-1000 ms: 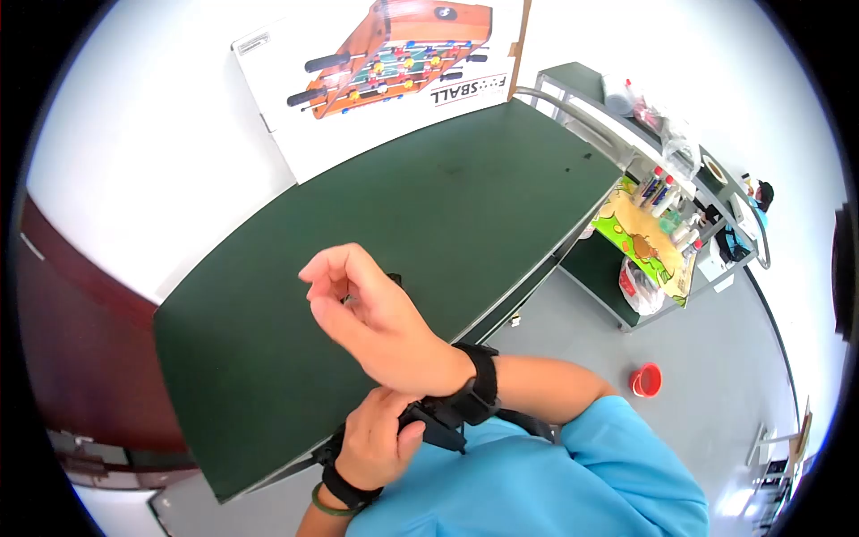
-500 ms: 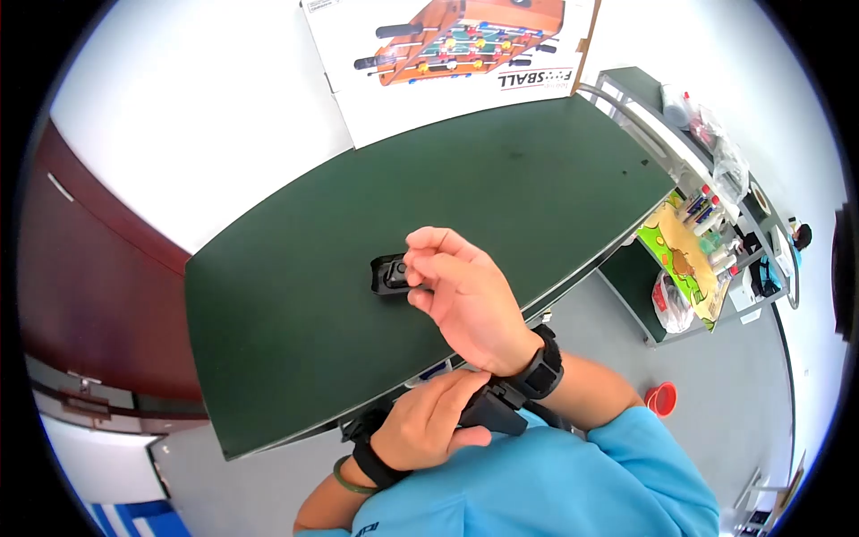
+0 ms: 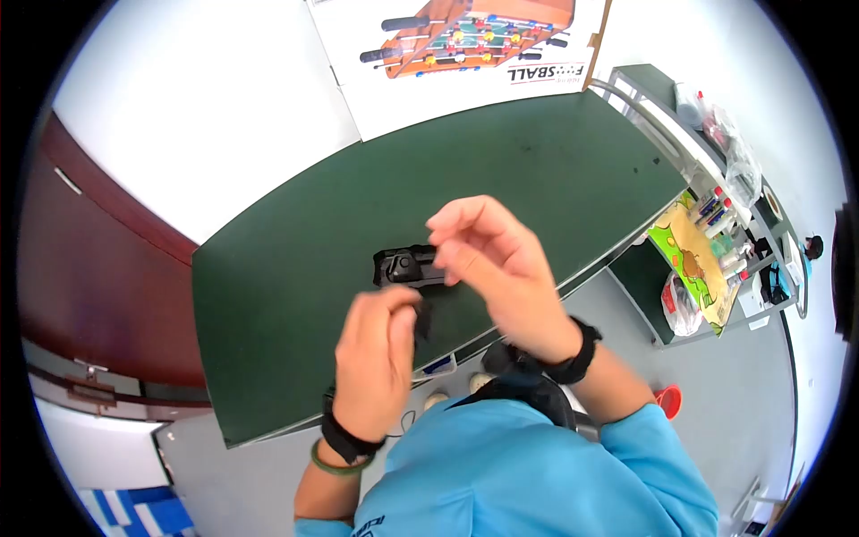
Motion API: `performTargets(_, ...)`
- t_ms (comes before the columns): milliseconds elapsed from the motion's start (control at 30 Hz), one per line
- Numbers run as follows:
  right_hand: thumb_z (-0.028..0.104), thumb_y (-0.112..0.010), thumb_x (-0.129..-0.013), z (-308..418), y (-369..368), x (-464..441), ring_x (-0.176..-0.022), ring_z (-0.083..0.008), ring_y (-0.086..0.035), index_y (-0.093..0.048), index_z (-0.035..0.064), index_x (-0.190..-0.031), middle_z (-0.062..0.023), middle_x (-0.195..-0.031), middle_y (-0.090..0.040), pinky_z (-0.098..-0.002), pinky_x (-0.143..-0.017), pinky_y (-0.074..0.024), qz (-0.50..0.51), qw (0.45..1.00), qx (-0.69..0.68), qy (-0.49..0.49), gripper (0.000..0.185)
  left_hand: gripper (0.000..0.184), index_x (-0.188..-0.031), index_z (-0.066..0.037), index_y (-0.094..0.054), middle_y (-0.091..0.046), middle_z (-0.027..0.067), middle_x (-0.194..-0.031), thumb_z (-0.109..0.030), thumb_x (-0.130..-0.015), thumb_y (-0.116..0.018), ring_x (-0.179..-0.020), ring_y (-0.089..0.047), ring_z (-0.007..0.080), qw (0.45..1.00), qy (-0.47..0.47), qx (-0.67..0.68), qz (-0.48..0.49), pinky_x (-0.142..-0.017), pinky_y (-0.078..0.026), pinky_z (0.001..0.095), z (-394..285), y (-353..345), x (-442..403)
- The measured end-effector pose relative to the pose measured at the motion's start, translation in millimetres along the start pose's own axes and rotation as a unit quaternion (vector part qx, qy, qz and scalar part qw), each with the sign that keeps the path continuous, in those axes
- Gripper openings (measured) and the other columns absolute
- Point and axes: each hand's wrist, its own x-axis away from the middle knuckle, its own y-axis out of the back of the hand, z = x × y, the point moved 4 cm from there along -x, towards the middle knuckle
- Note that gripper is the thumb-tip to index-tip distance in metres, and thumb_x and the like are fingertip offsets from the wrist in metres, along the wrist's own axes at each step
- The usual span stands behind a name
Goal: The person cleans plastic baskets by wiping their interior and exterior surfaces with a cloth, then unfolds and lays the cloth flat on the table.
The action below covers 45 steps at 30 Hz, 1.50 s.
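A black tray [image 3: 386, 269] is seen on the dark green table [image 3: 286, 313], just beyond the left fingertips and beside the right ones. In it, a dark device [image 3: 404, 264] with a round part is held; its right end is hidden behind the right fingers. The left hand [image 3: 371, 362] is raised, blurred, its fingers bent toward the thumb; a small dark shape [image 3: 423, 319] is seen by their tips, but whether it is gripped cannot be told. The right hand [image 3: 506, 273] is loosely curled, thumb and fingers partly open; whether the tray is touched cannot be told. Below the fingers, under the table edge, a pale bin [image 3: 436, 368] with something blue in it is partly seen. Beyond the fingertips, a foosball box [image 3: 465, 89] is stood at the table's far edge. Right of the fingers, bottles [image 3: 716, 215] are held in a patterned yellow-green box [image 3: 691, 264] on a cart [image 3: 658, 309], beside a plastic bag [image 3: 682, 309]; a red bucket [image 3: 668, 402] is set on the floor.
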Motion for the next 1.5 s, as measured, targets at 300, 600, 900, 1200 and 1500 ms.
performTargets(300, 0.024, -0.073, -0.075, -20.6, 70.3, -8.0, -0.101, -0.0375, -0.055, -0.05, -0.0069, -0.119, -0.0216, -0.111, -0.056, -0.0408, -0.086, -0.0478, 0.237, 0.765, 0.596, 0.058, 0.059, 0.025, -0.113, 0.0, -0.058, -0.056, 0.0196, -0.106, -0.017, -0.097, -0.048, -0.088, -0.059, 0.0355, 0.985, 0.048, -0.155, 0.065, -0.079, -0.048, 0.0371, 43.9, -31.3, -43.5)
performTargets(600, 0.044, -0.077, -0.07, -50.3, 54.9, -31.5, -0.097, -0.0313, -0.058, -0.053, -0.0063, -0.108, -0.0179, -0.101, -0.06, -0.0416, -0.079, -0.0491, 0.301, 0.695, 0.648, 0.077, 0.068, 0.021, -0.107, 0.0, -0.062, -0.06, 0.0082, -0.095, -0.008, -0.093, -0.048, -0.063, -0.051, 0.0147, 0.969, 0.17, 0.139, 0.112, -0.062, -0.043, 0.0268, 13.0, 8.0, 26.4)
performTargets(900, 0.032, -0.075, -0.072, -24.0, 82.2, -28.4, -0.088, -0.0309, -0.059, -0.059, -0.0036, -0.099, -0.0156, -0.092, -0.059, -0.0386, -0.075, -0.0501, 0.218, 0.724, 0.651, 0.059, 0.048, 0.023, -0.11, -0.005, -0.063, -0.058, 0.0004, -0.085, -0.022, -0.098, -0.053, -0.066, -0.045, 0.0069, 0.891, 0.341, 0.225, 0.199, -0.057, -0.037, 0.0225, 56.1, -0.4, 125.8)
performTargets(1200, 0.036, -0.073, -0.074, 83.8, 226.7, 29.7, -0.095, -0.0358, -0.06, -0.059, -0.004, -0.114, -0.0225, -0.102, -0.06, -0.0396, -0.084, -0.0486, -0.114, 0.683, 0.714, -0.102, 0.058, 0.024, -0.106, -0.005, -0.063, -0.059, 0.003, -0.077, -0.025, -0.095, -0.055, -0.061, -0.047, 0.0101, 0.856, 0.447, 0.163, 0.2, -0.057, -0.038, 0.0255, 218.4, -72.6, 237.6)
performTargets(1500, 0.039, -0.072, -0.074, 180.8, 391.0, 124.7, -0.078, -0.033, -0.066, -0.066, -0.0047, -0.098, -0.0222, -0.085, -0.068, -0.04, -0.073, -0.0509, -0.356, 0.568, 0.721, -0.175, 0.05, 0.025, -0.107, -0.006, -0.063, -0.06, 0.0038, -0.08, -0.025, -0.093, -0.056, -0.071, -0.052, 0.016, 0.876, 0.394, -0.037, 0.274, -0.064, -0.045, 0.033, 246.5, -93.4, 223.2)
